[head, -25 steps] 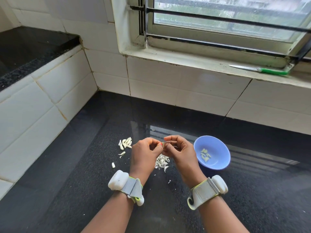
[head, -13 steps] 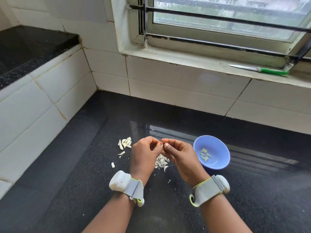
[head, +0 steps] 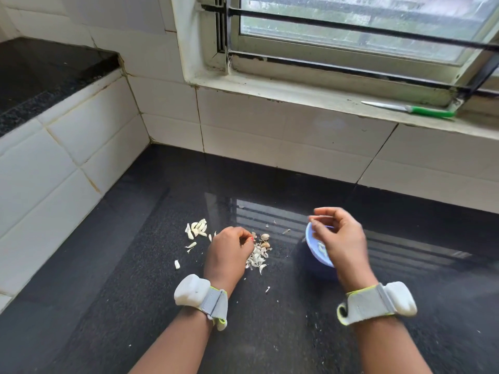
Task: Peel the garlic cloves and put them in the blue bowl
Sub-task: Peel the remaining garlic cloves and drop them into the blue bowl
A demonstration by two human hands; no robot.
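Black granite counter [head: 135,306], white-tiled walls [head: 256,125]

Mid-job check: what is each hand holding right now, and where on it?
Right hand, over the blue bowl: something small pinched at its fingertips, too blurred to name. Left hand, curled over the peel pile: cannot tell.

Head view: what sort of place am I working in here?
Most likely a home kitchen: a polished black stone counter with white tiled walls, a green-handled knife on the window sill, and garlic skins beside a blue bowl.

Home kitchen — granite counter [head: 162,306], tiled walls [head: 283,136].
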